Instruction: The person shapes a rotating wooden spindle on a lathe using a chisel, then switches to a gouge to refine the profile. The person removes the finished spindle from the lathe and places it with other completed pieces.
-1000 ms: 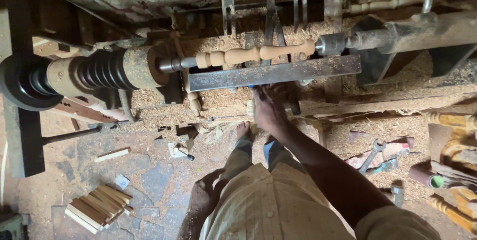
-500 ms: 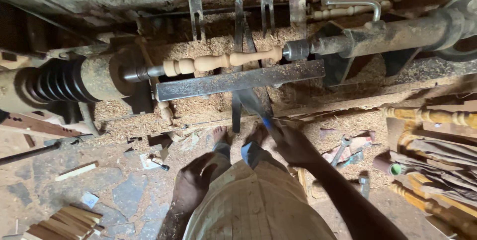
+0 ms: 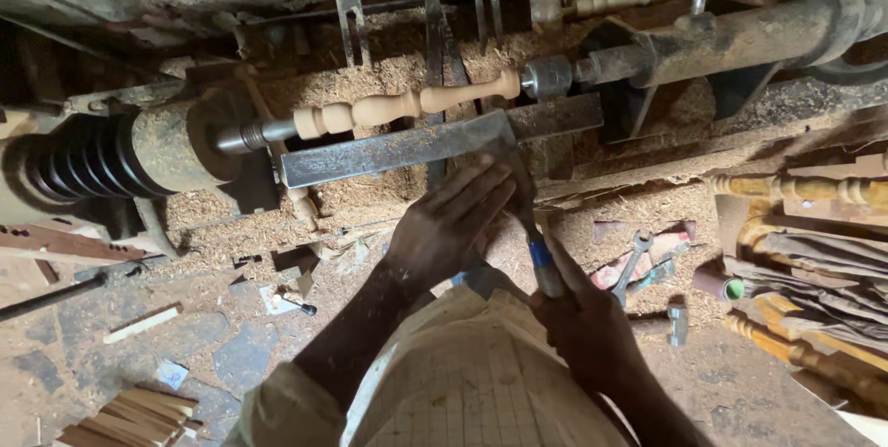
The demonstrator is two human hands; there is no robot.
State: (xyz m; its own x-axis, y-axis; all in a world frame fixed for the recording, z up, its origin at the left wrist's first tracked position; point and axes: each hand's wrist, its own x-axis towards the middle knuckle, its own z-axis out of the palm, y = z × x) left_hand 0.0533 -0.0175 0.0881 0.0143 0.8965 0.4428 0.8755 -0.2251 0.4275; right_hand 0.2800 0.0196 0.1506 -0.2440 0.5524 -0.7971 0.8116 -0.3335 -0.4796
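A pale turned wooden spindle (image 3: 407, 105) is mounted between the lathe's headstock (image 3: 166, 146) and tailstock (image 3: 666, 44). Below it lies a flat steel tool rest (image 3: 388, 151). My left hand (image 3: 449, 225) lies over the blade of a chisel (image 3: 532, 225) just under the rest's right end, fingers spread. My right hand (image 3: 583, 317) grips the chisel's handle, which carries a blue band, near my body. The chisel's tip points up toward the rest's edge, and my left hand partly hides it.
Sawdust (image 3: 277, 216) covers the lathe bed and floor. Finished turned spindles (image 3: 805, 190) lie at the right, a wrench (image 3: 634, 262) and small hammer (image 3: 677, 322) near them. Cut wooden sticks (image 3: 129, 415) are stacked at lower left. Metal brackets (image 3: 350, 7) stand behind the lathe.
The view has shifted, so the lathe sits further left in frame. My left hand has come up from near my lap onto the chisel blade, and the chisel has risen to the tool rest.
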